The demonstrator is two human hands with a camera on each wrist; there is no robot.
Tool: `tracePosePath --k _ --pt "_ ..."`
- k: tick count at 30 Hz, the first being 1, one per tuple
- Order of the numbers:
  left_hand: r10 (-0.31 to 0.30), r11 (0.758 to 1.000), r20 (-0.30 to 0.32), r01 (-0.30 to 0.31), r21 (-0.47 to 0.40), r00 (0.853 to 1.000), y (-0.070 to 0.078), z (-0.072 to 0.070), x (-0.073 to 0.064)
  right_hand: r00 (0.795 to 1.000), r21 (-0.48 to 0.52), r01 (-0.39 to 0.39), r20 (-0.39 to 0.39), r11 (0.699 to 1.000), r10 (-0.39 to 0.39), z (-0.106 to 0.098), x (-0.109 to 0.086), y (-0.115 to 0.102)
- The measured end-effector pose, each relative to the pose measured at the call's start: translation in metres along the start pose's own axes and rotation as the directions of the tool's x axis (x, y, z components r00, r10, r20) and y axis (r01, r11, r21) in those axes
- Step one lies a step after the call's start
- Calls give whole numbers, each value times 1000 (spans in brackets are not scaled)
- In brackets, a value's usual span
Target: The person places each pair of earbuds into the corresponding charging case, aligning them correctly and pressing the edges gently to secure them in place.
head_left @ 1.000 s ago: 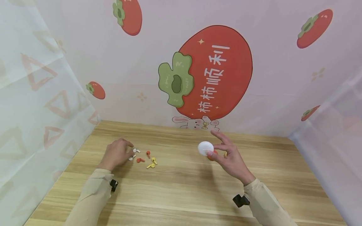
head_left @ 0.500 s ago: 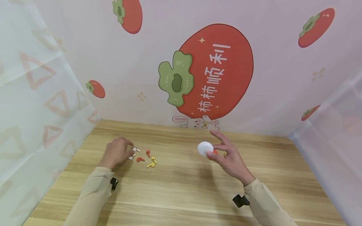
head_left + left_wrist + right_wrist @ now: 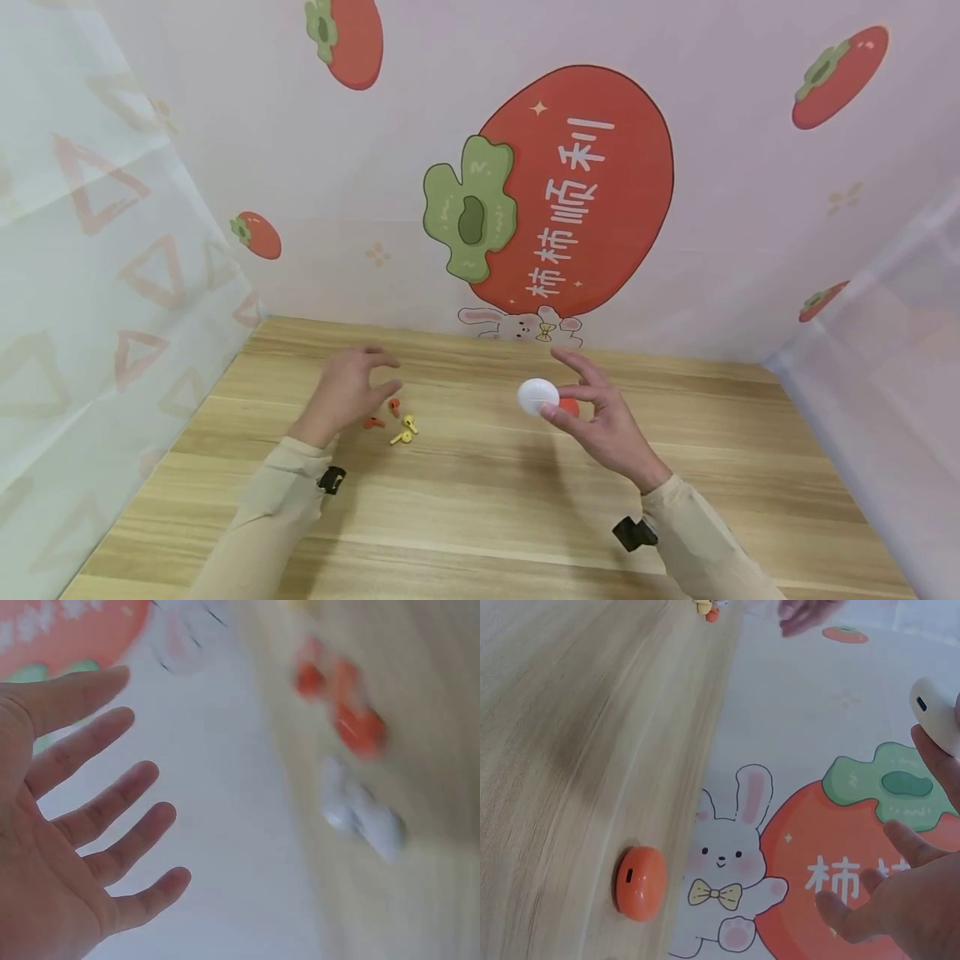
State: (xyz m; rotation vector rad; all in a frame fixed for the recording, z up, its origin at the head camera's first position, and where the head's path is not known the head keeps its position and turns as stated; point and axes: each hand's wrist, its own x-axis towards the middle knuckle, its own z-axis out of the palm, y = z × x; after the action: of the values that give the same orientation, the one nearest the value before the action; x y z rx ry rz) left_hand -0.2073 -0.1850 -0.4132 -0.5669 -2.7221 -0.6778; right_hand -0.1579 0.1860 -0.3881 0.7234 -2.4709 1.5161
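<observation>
White case (image 3: 537,397), one, is held; earbuds (image 3: 408,424) total six

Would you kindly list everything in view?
Table: one, brown, centre.
White case: one, white, above table.
White buds: two, white, on table.
Orange buds: two, orange, near white.
Yellow buds: two, yellow, near orange.
Orange case: one, orange, right of buds.
Walls: three, pale, back and sides.
Rabbit print: one, white, back wall.
Fruit prints: five, red, back wall.
Sleeves: two, beige, foreground.
Cameras: two, black, at sleeves.
Left hand: one, near buds.
Right hand: one, holding white case.
</observation>
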Motion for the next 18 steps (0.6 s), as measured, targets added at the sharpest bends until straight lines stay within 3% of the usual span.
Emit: tracePosePath --k 3,7,13,18 --pt "59 992 -51 -65 -111 997 25 0 6 1000 -2 -3 6 1000 3 1 0 0" --pt "112 956 -90 -132 -263 990 54 0 12 1000 2 -5 9 1000 5 2 0 -1" --pt "108 898 -51 -119 -424 993 91 -1 15 1000 6 -7 17 1000 7 3 0 -2" --pt "133 843 -33 -131 -523 991 113 1 18 1000 5 -7 26 1000 7 4 0 -4"
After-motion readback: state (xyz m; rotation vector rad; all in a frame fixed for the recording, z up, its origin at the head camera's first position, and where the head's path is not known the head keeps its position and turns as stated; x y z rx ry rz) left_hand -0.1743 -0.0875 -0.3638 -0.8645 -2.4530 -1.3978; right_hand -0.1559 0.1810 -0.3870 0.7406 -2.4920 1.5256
